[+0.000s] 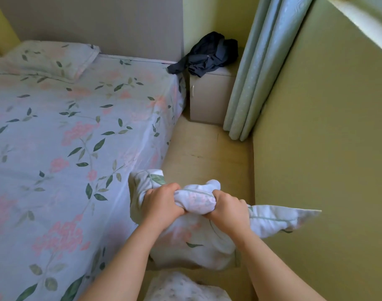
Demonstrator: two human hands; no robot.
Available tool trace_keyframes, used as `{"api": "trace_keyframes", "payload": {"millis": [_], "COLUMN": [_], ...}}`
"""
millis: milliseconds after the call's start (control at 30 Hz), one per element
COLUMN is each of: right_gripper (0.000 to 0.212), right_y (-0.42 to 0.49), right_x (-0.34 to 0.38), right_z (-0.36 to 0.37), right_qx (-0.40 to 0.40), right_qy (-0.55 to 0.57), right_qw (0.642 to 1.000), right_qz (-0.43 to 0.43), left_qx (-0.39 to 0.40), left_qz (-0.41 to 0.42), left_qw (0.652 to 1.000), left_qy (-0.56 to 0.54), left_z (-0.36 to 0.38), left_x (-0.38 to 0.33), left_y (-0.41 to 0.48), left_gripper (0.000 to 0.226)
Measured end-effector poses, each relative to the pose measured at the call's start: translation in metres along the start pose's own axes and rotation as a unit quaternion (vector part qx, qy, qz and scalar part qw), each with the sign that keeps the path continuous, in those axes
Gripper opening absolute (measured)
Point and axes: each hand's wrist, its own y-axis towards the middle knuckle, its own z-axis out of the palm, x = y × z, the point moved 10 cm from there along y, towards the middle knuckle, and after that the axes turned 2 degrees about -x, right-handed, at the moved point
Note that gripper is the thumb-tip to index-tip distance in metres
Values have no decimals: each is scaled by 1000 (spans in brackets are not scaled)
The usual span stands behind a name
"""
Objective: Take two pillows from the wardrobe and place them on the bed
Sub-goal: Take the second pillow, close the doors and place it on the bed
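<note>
A floral white pillow [198, 242] hangs in front of me over the floor, just off the bed's right edge. My left hand [161, 205] grips its bunched top edge on the left, and my right hand [227, 210] grips the same edge on the right. One corner of the pillow sticks out to the right. A second floral pillow [44, 58] lies flat at the head of the bed [66, 148], against the headboard. The bed carries a matching flowered sheet. The wardrobe is out of view.
A beige nightstand [209, 98] with dark clothes [207, 55] heaped on it stands beside the bed's head. Pale green curtains [251, 72] hang by the green wall on the right. A narrow strip of floor [207, 153] runs between bed and wall. Floral fabric [185, 287] shows at the bottom edge.
</note>
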Motion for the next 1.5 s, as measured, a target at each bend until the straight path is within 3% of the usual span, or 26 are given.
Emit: {"api": "trace_keyframes", "payload": {"millis": [67, 467, 767, 967, 1100, 1233, 1333, 1500], "right_gripper": [39, 37, 31, 27, 13, 16, 42, 25], "right_y": [33, 263, 409, 511, 583, 648, 690, 732], "right_x": [4, 67, 116, 152, 177, 205, 237, 302], "right_z": [-3, -12, -37, -52, -66, -82, -86, -73], "right_qx": [3, 34, 8, 5, 23, 42, 53, 87], "right_qy": [0, -23, -36, -36, -16, -21, -50, -50], "right_qw": [1000, 996, 992, 983, 972, 957, 941, 907], "right_qz": [-12, -79, -121, -182, -233, -287, -332, -408], "left_qx": [-10, -61, -71, -135, -165, -157, -172, -219], "left_qz": [-17, -90, -132, -166, -208, -256, -275, -313], "left_qw": [1000, 994, 985, 972, 957, 944, 930, 908], "left_qy": [0, -27, -84, -101, -120, -136, -172, -172], "left_z": [-2, -46, -82, -109, -125, -143, -167, -207], "left_x": [3, 45, 62, 70, 76, 78, 85, 117], "left_y": [28, 231, 372, 457, 519, 574, 607, 630], "left_gripper": [22, 32, 39, 43, 45, 47, 40, 42]}}
